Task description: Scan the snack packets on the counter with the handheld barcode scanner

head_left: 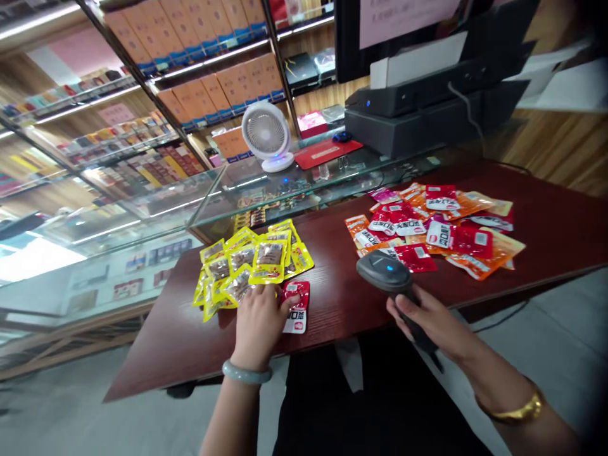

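Observation:
My left hand [261, 316] lies palm down at the near edge of a pile of yellow snack packets [270, 253]. Its thumb is spread out over a red and white snack packet [297, 316] flat on the table; the other fingertips are partly hidden. In my right hand [427, 316] is a black handheld barcode scanner [384, 271], gripped by its handle, with a blue light on top. Beyond the scanner, red, orange and purple snack packets [437, 228] are heaped loosely, overlapping one another.
Everything rests on a dark red wooden table [327, 285]. Behind it stands a glass display counter [228, 196] with a white fan [266, 133] and a red mat [327, 154]. A black cash register machine [418, 120] is at the back right. Stocked shelves [209, 82] line the wall.

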### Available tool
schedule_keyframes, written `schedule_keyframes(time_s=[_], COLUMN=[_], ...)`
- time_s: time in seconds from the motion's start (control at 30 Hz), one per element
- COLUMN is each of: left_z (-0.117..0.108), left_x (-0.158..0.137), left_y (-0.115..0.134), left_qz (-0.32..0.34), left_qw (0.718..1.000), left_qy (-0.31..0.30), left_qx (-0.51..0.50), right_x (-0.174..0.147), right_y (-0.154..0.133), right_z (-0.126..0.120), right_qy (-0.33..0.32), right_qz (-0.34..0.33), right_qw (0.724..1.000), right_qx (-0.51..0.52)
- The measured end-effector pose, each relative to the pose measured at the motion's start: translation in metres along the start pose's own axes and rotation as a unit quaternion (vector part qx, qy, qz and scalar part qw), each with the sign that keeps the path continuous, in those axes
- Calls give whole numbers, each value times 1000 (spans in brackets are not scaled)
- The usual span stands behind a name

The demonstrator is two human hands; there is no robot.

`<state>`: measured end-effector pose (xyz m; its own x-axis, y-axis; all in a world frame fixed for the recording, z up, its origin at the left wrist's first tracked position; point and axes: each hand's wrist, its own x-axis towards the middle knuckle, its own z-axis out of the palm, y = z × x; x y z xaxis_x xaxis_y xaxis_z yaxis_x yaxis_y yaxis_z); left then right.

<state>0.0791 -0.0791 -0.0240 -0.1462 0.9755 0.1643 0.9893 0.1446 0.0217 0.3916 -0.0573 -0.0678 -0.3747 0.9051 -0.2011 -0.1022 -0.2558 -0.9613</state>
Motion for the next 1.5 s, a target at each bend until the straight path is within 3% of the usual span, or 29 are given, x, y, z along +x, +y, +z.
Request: schedule_keyframes(time_s=[0.2,0.4,0.63,0.77,0.87,0.93,1.0,1.07,1.17,1.27,1.37,1.5], left_z=[10,18,24,28,37,43,46,44,36,24,14,10], left_x=[-15,-1,7,31,68,93,110,117,108,86,66,57], left_y=[6,32,45,60,92,120,144,155,137,90,35,-19], left_qz=[16,4,36,57,52,56,74,114,175,158,34,-162], left_qw=[997,992,993,983,950,898,827,804,865,932,983,981], left_qy=[-49,-112,-82,-57,-49,-71,-128,-136,-51,16,70,109], left_qx=[50,-50,-70,-167,-306,-431,-542,-568,-467,-325,-168,18], right_x=[-1,-1,-1,-3,-4,-4,-5,-5,-5,-1,5,11], right_y=[3,5,4,2,-1,-2,-3,-4,-4,-2,0,0], right_z=[18,30,24,15,8,4,0,-1,-1,1,7,17], right_qy=[-53,-119,-120,-83,-44,-21,2,15,22,3,-18,-54], right_qz=[4,-1,-10,-11,-4,-9,-16,-10,1,5,9,11], right_qw=[998,992,992,997,999,999,1000,1000,999,1000,999,998], right_qx=[-27,-44,-29,-4,16,23,25,25,23,-4,-30,-39])
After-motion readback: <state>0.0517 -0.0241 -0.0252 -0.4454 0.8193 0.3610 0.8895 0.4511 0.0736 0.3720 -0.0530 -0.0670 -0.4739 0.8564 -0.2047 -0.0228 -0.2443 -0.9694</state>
